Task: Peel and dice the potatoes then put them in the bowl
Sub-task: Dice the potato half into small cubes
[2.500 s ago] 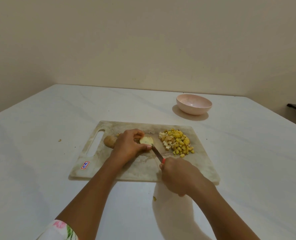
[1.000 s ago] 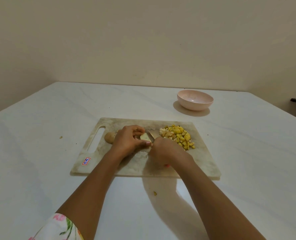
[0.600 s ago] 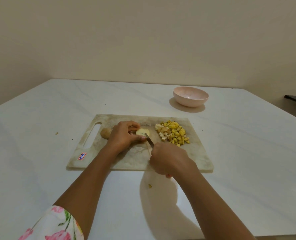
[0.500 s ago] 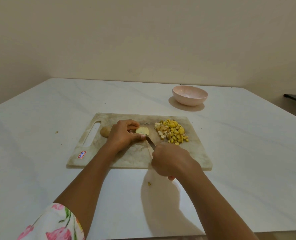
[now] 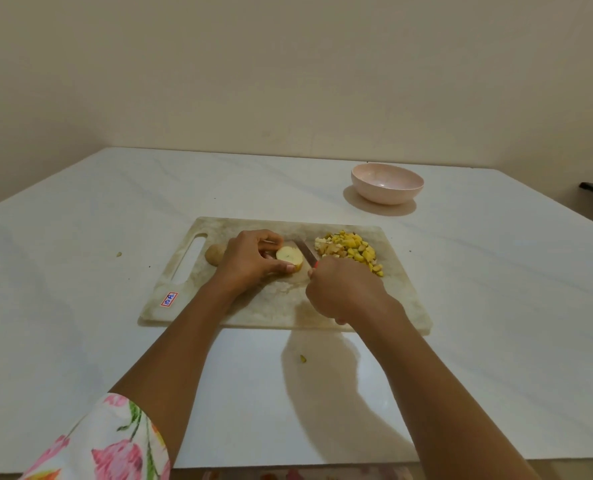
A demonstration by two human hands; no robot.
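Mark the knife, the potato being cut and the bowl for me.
knife point(image 5: 305, 252): head view, middle of the bare blade.
potato point(image 5: 290, 255): head view, on its pale cut face.
bowl point(image 5: 387, 195): head view, on its outer front wall.

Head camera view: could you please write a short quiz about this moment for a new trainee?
1. True or false: the pink bowl already holds diced potato.
2. Where does the diced potato pile lie? A) on the cutting board, right of the knife; B) in the bowl; C) on the bare table.
3. Fill in: the left hand holds the cut potato, and the fingers of the right hand grip the ____.
Key: 1 false, the bowl looks empty; 2 A; 3 knife.
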